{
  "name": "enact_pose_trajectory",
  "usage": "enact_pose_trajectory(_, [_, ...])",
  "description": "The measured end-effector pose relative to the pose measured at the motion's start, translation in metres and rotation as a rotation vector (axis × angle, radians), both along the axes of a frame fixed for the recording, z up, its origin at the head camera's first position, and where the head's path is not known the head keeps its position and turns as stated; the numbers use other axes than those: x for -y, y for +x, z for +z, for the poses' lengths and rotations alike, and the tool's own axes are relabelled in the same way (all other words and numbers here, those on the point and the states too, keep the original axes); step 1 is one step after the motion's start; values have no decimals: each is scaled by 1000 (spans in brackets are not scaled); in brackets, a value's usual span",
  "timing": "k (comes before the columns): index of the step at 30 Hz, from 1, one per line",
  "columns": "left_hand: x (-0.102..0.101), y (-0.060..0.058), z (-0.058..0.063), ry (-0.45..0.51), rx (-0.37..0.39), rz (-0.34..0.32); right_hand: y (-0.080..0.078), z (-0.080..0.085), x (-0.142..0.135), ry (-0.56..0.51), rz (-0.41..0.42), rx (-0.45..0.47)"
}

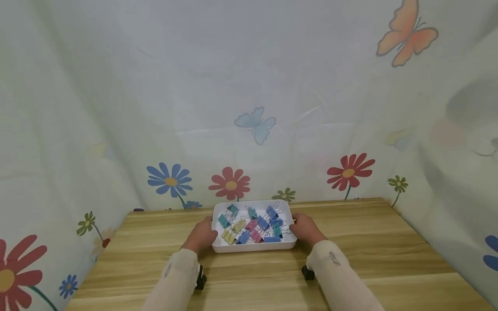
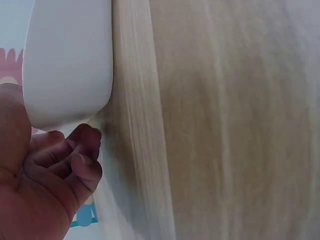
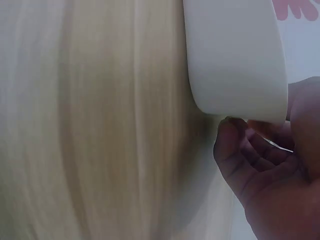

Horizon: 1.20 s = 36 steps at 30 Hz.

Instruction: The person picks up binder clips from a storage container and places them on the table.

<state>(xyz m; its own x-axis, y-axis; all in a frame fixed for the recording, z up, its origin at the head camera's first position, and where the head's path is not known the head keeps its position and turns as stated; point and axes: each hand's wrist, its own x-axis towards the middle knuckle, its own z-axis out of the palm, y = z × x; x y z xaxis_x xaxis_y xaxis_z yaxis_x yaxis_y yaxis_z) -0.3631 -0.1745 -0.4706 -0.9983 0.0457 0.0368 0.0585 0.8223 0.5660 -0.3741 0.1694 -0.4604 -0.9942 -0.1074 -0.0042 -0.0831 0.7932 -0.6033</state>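
Observation:
A white rectangular tray (image 1: 254,247) sits low over the far middle of the table, holding several binder clips (image 1: 263,223) in blue, teal, pink and yellow. My left hand (image 1: 200,236) grips its left end, thumb over the rim. At the opposite end my right hand (image 1: 307,229) holds it the same way. In the left wrist view, curled fingers of the left hand (image 2: 52,175) lie against the end of the tray (image 2: 70,60), low by the tabletop. The right wrist view shows the right hand (image 3: 270,165) with fingertips at the lower edge of the tray (image 3: 237,60).
The wood-grain table (image 1: 256,280) ends just behind the tray. A pale curtain (image 1: 218,86) printed with flowers and butterflies hangs behind and along both sides. A dark wrist mount (image 1: 200,278) shows by the left sleeve, another mount (image 1: 308,273) by the right sleeve.

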Motion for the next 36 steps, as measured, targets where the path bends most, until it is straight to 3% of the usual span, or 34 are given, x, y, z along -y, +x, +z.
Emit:
enact_pose_trajectory(9, [2, 6, -3, 17, 45, 15, 5, -2, 4, 9, 1, 23])
enact_pose_trajectory(15, [6, 16, 0, -12, 23, -14, 12, -4, 6, 25, 7, 27])
enact_pose_trajectory(36, [23, 76, 6, 76, 61, -41, 80, 5, 13, 9, 30, -5])
